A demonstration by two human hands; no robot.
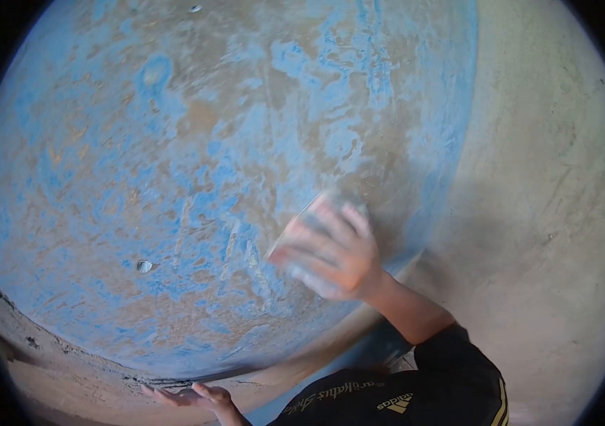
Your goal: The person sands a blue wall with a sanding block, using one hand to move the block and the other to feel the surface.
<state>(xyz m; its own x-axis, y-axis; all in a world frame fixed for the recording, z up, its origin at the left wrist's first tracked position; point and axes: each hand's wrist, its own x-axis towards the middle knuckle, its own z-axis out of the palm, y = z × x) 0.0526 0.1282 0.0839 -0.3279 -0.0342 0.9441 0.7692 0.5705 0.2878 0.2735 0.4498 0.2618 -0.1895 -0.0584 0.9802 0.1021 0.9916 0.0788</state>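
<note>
A large curved surface, mottled blue and grey-brown, fills most of the view. My right hand lies against it right of centre, blurred by motion, its fingers over a flat, pale block whose edge shows along the fingertips. Whitish dust coats the fingers. At the bottom, my left hand is held low near the surface's lower edge, fingers stretched out and apart, with nothing in it.
A plain greenish-beige surface runs down the right side. Along the lower left is a rough ledge with dark crumbs. A small round spot marks the blue surface. Below my right arm is a dark blue area.
</note>
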